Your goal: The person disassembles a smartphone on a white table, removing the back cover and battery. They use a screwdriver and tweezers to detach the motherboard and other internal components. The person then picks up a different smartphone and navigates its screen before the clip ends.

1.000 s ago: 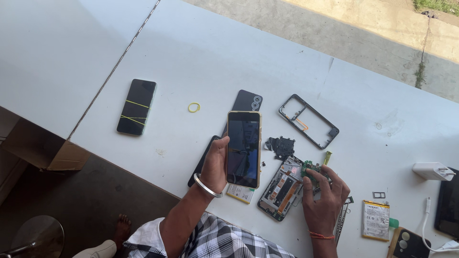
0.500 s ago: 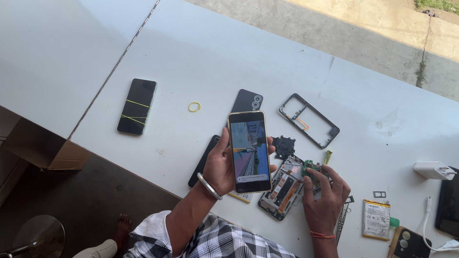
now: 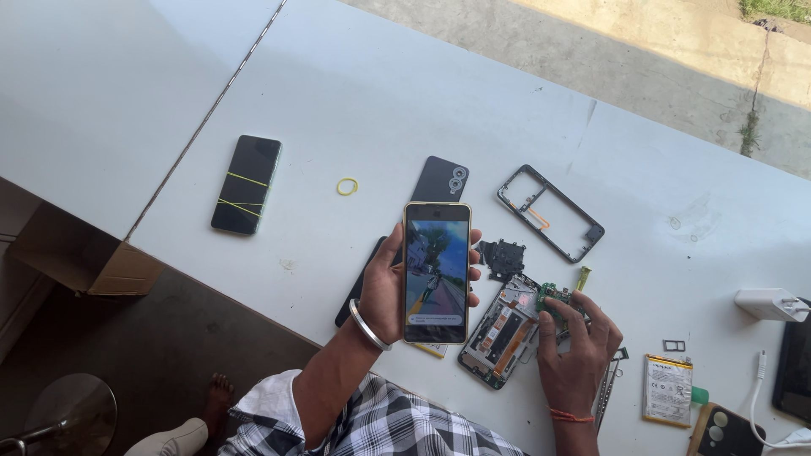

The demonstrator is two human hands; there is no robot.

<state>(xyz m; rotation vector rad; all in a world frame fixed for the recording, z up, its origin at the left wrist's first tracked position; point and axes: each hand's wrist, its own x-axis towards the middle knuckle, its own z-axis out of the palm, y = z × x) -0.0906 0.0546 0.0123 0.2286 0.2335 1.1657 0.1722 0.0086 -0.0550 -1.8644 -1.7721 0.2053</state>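
Holding a gold-edged smartphone upright in the left hand, fingers wrapped round its sides, screen lit, long axis pointing away from the body. Just right of that phone lies the opened phone chassis, tilted the same way, and the right hand is closer to it, fingertips pinching down on its green circuit board. A black plastic cover sits just above the chassis, an empty phone frame beyond, a loose battery off to the right.

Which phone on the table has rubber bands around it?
The black phone lying alone at the far left of the table: two yellow bands cross its dark screen. The others carry none.
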